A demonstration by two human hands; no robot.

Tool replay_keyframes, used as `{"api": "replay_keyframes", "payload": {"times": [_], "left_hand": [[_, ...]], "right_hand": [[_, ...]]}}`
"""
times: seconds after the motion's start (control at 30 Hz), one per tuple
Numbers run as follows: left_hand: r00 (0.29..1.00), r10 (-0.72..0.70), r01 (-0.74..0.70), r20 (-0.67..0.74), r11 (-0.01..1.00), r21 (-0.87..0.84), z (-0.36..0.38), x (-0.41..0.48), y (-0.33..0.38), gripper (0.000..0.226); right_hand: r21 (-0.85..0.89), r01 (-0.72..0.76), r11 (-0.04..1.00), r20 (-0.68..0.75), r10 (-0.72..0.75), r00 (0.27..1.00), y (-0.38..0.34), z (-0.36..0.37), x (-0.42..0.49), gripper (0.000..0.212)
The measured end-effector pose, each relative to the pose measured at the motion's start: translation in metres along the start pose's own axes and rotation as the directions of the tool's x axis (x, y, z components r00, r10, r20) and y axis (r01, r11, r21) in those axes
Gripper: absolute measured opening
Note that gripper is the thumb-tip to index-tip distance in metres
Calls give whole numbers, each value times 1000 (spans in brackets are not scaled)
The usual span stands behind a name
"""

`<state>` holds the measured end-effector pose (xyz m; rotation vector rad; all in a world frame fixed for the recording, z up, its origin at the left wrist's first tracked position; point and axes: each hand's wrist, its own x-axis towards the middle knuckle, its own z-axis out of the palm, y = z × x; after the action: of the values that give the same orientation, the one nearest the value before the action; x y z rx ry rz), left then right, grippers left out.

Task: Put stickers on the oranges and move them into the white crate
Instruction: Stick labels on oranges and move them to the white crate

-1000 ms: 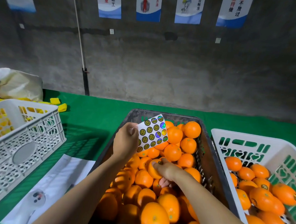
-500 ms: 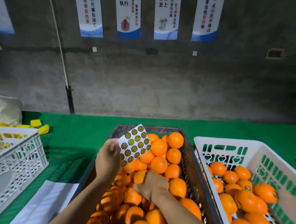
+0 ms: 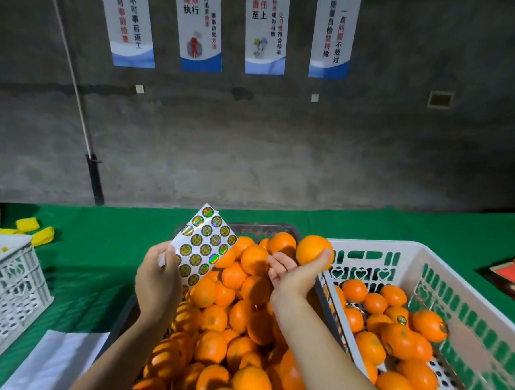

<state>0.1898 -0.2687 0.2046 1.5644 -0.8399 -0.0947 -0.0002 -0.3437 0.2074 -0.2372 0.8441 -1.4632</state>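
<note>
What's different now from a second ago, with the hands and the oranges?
The right hand, which was down among the oranges in the dark crate gripping one, has lifted that orange up and rightward, to the white crate's near rim. The left hand still holds the sticker sheet up over the dark crate. The camera has tilted too.
</note>
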Motion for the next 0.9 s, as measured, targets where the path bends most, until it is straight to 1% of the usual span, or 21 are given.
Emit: {"api": "replay_keyframes", "payload": {"times": [0.03, 0.07, 0.13, 0.17, 0.23, 0.27, 0.33, 0.37, 0.4, 0.43, 0.47, 0.5, 0.53, 0.57, 0.6, 0.63, 0.67, 0.7, 0.8, 0.9], "left_hand": [[1000, 5, -5, 9, 1000, 9, 1, 0, -1, 27], [1000, 6, -6, 18, 1000, 18, 1, -1, -1, 27], [1000, 7, -7, 26, 1000, 25, 2, -2, 0, 25], [999, 9, -9, 31, 1000, 21, 2, -3, 1, 24], [999, 19, -20, 38, 1000, 17, 2, -4, 2, 24], [999, 25, -26, 40, 999, 23, 2, -5, 2, 24], [998, 27, -29, 55, 999, 44, 2, -5, 2, 22], [997, 27, -31, 76, 998, 55, 3, -5, 1, 22], [994, 27, -34, 105, 998, 62, 3, -6, 1, 22], [991, 26, -35, 133, 997, 64, 4, -7, 1, 22], [988, 26, -36, 153, 997, 65, 4, -8, 2, 21], [986, 31, -43, 162, 996, 74, 4, -9, 2, 19], [984, 47, -63, 170, 994, 89, 3, -10, 3, 18], [981, 71, -93, 182, 989, 112, 3, -11, 3, 17], [974, 102, -132, 200, 981, 143, 3, -13, 4, 16], [964, 137, -180, 226, 967, 182, 2, -15, 4, 16], [950, 173, -234, 261, 946, 225, 2, -16, 5, 16], [928, 212, -296, 307, 919, 261, 2, -18, 5, 17], [857, 289, -444, 427, 835, 325, 2, -18, 7, 21], [824, 354, -524, 442, 774, 356, 2, -18, 8, 23]], "right_hand": [[56, -36, 998, -8, 37, 999, -4, -2, 0, 107], [109, -51, 993, -15, 53, 999, -7, -4, 0, 107], [173, -24, 985, -24, 28, 999, -10, -4, -1, 94], [170, -2, 985, -23, 6, 1000, -11, -3, -2, 88], [109, 29, 994, -13, -28, 1000, -11, -1, -3, 73], [53, 35, 998, -4, -35, 999, -11, 0, -3, 65], [-97, 49, 994, 21, -47, 999, -6, 4, -9, 53], [-206, 97, 974, 30, -93, 995, -1, 6, -12, 48], [-351, 192, 917, 50, -186, 981, 4, 7, -15, 42], [-503, 326, 800, 111, -314, 943, 11, 8, -18, 35], [-617, 479, 625, 228, -441, 868, 17, 7, -20, 25], [-655, 630, 417, 386, -532, 753, 23, 6, -23, 18], [-625, 754, 201, 549, -574, 608, 27, 4, -25, 13], [-561, 828, -15, 691, -559, 459, 30, 3, -25, 12], [-486, 850, -202, 799, -496, 339, 33, 1, -25, 14], [-420, 843, -336, 869, -417, 266, 36, 0, -24, 20], [-377, 829, -414, 906, -350, 238, 39, -1, -24, 25], [-364, 819, -444, 921, -302, 246, 41, -1, -23, 30], [-380, 807, -452, 925, -204, 322, 41, -4, -17, 41], [-408, 805, -431, 911, -137, 388, 34, -4, -7, 38]]}}
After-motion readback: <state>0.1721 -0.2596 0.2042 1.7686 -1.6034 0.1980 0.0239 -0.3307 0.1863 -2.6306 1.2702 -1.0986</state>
